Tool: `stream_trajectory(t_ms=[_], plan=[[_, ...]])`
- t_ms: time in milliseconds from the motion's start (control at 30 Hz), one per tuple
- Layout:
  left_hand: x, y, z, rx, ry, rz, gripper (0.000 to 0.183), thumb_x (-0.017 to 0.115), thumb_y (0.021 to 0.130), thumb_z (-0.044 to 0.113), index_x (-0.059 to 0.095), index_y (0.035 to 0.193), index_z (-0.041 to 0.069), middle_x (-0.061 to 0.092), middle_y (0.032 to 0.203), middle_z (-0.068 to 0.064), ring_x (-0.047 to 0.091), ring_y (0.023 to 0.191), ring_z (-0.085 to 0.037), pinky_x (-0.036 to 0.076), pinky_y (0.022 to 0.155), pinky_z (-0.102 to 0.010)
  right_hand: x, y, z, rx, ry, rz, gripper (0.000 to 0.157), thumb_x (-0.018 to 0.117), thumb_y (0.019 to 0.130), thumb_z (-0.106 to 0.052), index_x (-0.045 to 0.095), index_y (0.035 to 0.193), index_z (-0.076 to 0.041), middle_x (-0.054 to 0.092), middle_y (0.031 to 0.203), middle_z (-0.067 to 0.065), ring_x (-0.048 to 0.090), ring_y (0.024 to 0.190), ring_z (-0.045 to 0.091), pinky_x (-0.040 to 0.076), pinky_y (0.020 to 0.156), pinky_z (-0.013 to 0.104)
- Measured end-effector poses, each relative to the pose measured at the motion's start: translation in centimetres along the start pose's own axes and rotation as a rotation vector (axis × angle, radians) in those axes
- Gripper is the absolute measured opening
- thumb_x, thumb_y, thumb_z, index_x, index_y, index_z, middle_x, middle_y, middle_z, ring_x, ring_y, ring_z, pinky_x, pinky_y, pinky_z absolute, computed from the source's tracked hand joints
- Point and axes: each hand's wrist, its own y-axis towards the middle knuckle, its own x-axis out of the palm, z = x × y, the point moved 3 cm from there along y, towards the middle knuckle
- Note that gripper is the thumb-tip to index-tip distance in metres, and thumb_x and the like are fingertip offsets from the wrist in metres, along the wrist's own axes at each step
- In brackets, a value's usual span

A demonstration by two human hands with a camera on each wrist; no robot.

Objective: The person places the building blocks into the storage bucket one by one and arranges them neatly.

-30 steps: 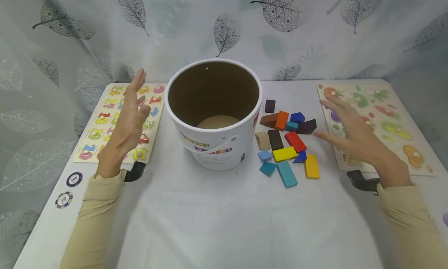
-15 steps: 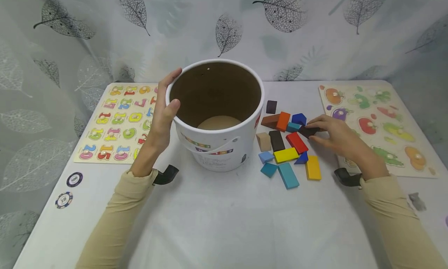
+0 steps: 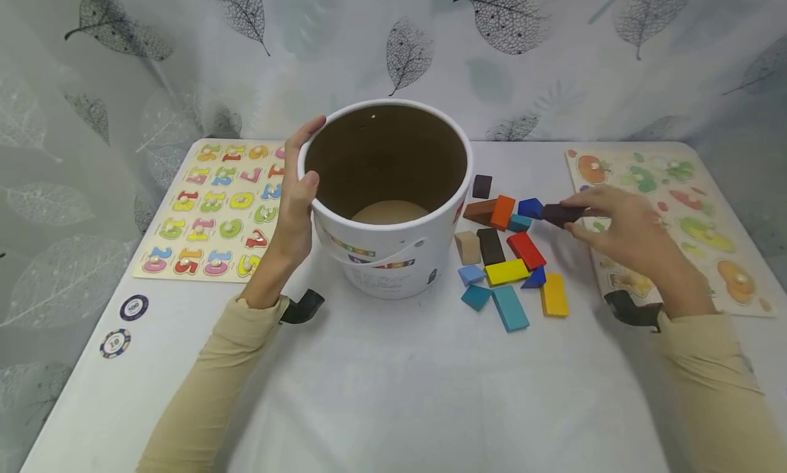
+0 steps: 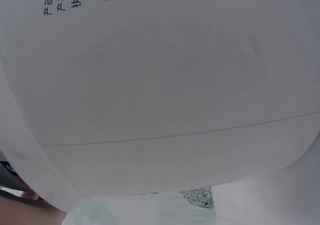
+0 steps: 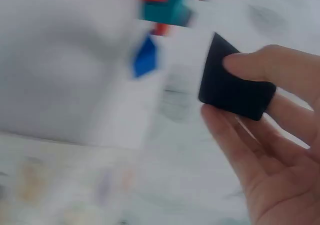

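A dark, near-black wooden block (image 3: 562, 214) with a slanted end is pinched by my right hand (image 3: 636, 230) between thumb and fingers. In the right wrist view the block (image 5: 232, 87) appears raised off the surface, with the thumb on its face. My left hand (image 3: 292, 217) holds the left side of a white bucket (image 3: 393, 268) near the rim, thumb and fingertips at its edge. The left wrist view is filled by the bucket's printed wall (image 4: 160, 85). Coloured building blocks lie right of the bucket, among them a red block (image 3: 526, 251) and a yellow block (image 3: 507, 273).
A number puzzle board (image 3: 197, 234) lies at the left, a vegetable puzzle board (image 3: 701, 213) at the right under my right hand. Two poker chips (image 3: 133, 307) lie near the left edge. A leaf-print curtain (image 3: 356, 42) hangs behind the table.
My left hand has moved right onto the bucket's side. The right hand has reached down to the blocks, taken hold of the dark block and drawn it slightly right and up.
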Motion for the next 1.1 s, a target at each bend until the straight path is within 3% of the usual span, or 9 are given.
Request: stream_trajectory(t_ms=[33,133,200,267,333,400,567,733,1100], plan=[[0.0,0.1,0.0,0.002,0.001,0.004,0.091,0.056,0.077,0.072,0.033,0.148,0.021,0.040,0.145,-0.008,0.036,0.132,-0.031,0.031,0.108,-0.047,-0.8,0.0,-0.4,-0.017,-0.011,0.053,0.044,0.074,0.081,-0.002,0.064,0.124,-0.005,0.061,0.119,0.023,0.055,0.105,0.041,0.046,0.091,0.057],[0.0,0.2,-0.1,0.008,-0.003,0.011,0.090,0.056,0.077,0.071,0.034,0.148,0.020,0.041,0.144,-0.010,0.037,0.132,-0.032,0.032,0.107,-0.047,-3.3,0.4,-2.4,-0.098,-0.008,0.238,0.048,0.077,0.079,-0.001,0.066,0.125,-0.007,0.064,0.119,0.020,0.058,0.106,0.031,0.043,0.096,0.029],[-0.1,0.2,0.0,0.012,-0.001,0.018,0.090,0.055,0.077,0.070,0.034,0.148,0.020,0.041,0.144,-0.009,0.037,0.131,-0.032,0.033,0.106,-0.045,-4.9,0.8,-4.4,-0.168,0.087,0.341,0.049,0.077,0.076,0.005,0.067,0.123,-0.005,0.066,0.118,0.016,0.059,0.107,0.021,0.038,0.095,0.013],[-0.2,0.2,0.0,0.016,0.002,0.024,0.090,0.055,0.077,0.070,0.034,0.148,0.019,0.041,0.144,-0.008,0.037,0.131,-0.031,0.033,0.106,-0.043,-6.0,1.4,-6.6,-0.259,0.217,0.403,0.050,0.076,0.074,0.011,0.068,0.121,-0.003,0.069,0.117,0.009,0.059,0.108,0.012,0.036,0.096,0.006],[-0.3,0.1,0.0,0.019,0.002,0.029,0.090,0.055,0.077,0.070,0.034,0.148,0.019,0.041,0.144,-0.008,0.037,0.131,-0.030,0.033,0.105,-0.042,-6.6,2.1,-9.0,-0.349,0.363,0.412,0.047,0.073,0.074,0.015,0.068,0.119,0.001,0.068,0.116,0.000,0.058,0.108,0.007,0.044,0.098,0.014],[-0.4,0.1,0.0,0.022,0.001,0.031,0.090,0.055,0.077,0.070,0.034,0.148,0.018,0.041,0.144,-0.007,0.037,0.131,-0.029,0.033,0.106,-0.041,-6.6,3.0,-11.3,-0.433,0.546,0.381,0.044,0.071,0.076,0.016,0.066,0.118,0.006,0.067,0.116,-0.003,0.059,0.110,0.016,0.046,0.101,0.021],[-0.1,0.1,0.0,0.024,0.001,0.021,0.090,0.055,0.078,0.070,0.034,0.148,0.018,0.040,0.144,-0.007,0.037,0.132,-0.029,0.031,0.108,-0.044,-5.7,5.2,-15.6,-0.546,0.850,0.264,0.038,0.073,0.077,0.010,0.067,0.115,0.008,0.067,0.114,0.005,0.056,0.111,0.025,0.047,0.101,0.023],[0.3,0.1,-0.1,0.024,0.002,0.011,0.092,0.054,0.078,0.072,0.033,0.148,0.018,0.039,0.145,-0.006,0.037,0.132,-0.029,0.030,0.109,-0.046,-4.6,6.4,-17.4,-0.577,0.801,0.229,0.037,0.073,0.078,0.010,0.068,0.115,0.007,0.067,0.114,0.006,0.059,0.109,0.025,0.049,0.097,0.022],[0.1,0.0,-0.2,0.025,0.008,0.016,0.095,0.055,0.077,0.074,0.033,0.148,0.016,0.039,0.145,-0.007,0.038,0.132,-0.027,0.031,0.109,-0.044,-3.6,6.9,-17.9,-0.552,0.725,0.245,0.040,0.071,0.076,0.015,0.068,0.115,0.006,0.067,0.113,0.001,0.062,0.107,0.023,0.050,0.094,0.021]])
